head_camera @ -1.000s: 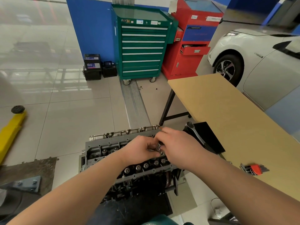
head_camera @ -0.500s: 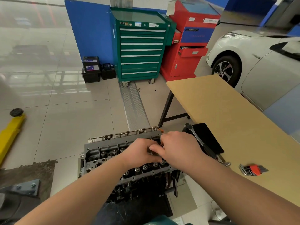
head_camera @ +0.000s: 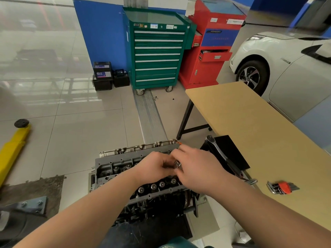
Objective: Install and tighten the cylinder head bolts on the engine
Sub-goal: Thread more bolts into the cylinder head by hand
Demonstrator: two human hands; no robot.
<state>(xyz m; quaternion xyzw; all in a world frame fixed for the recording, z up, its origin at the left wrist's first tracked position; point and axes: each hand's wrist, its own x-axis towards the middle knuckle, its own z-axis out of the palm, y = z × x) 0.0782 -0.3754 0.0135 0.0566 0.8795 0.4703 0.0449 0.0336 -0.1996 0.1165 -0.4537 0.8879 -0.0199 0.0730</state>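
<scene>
Engine [head_camera: 125,169] | left hand [head_camera: 154,167], right hand [head_camera: 197,169] both pinching small metal part [head_camera: 177,164] above it

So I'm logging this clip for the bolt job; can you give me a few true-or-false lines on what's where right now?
1. Both hands, the left hand and the right hand, meet over the engine. True.
2. The ratchet is in the right hand. False: it lies on the black mat on the table.
3. A small metal part shows between the fingers. True.
4. The hex key set lies on the floor. False: it lies on the table.
5. The red cabinet has an open drawer. True.
</scene>
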